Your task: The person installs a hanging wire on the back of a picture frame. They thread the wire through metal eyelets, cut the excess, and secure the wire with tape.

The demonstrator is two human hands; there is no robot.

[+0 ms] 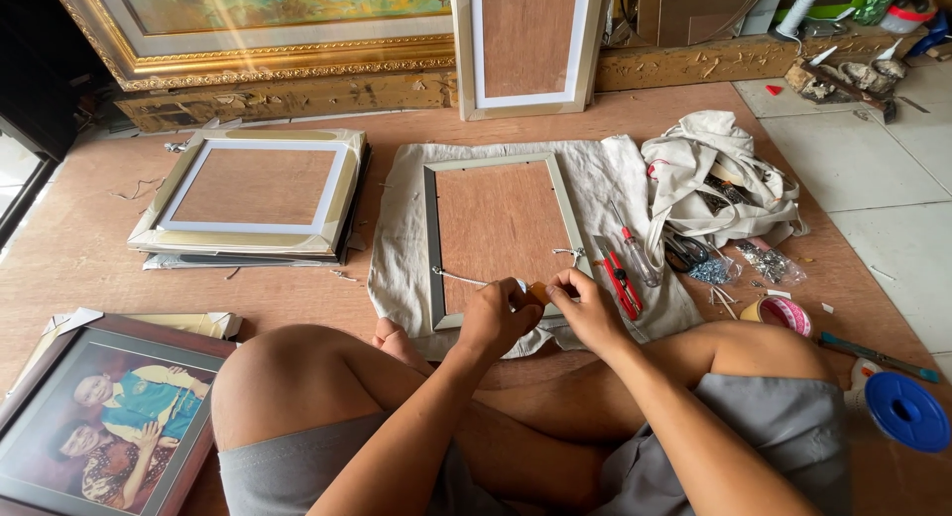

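The silver picture frame (501, 240) lies face down on a grey cloth (407, 229) on the floor, straight ahead of my knees, long axis running away from me. At its near edge my left hand (499, 316) and right hand (585, 306) pinch a small orange piece (537, 292) together, fingers closed. A thin cord (461, 278) crosses the smooth brown backing.
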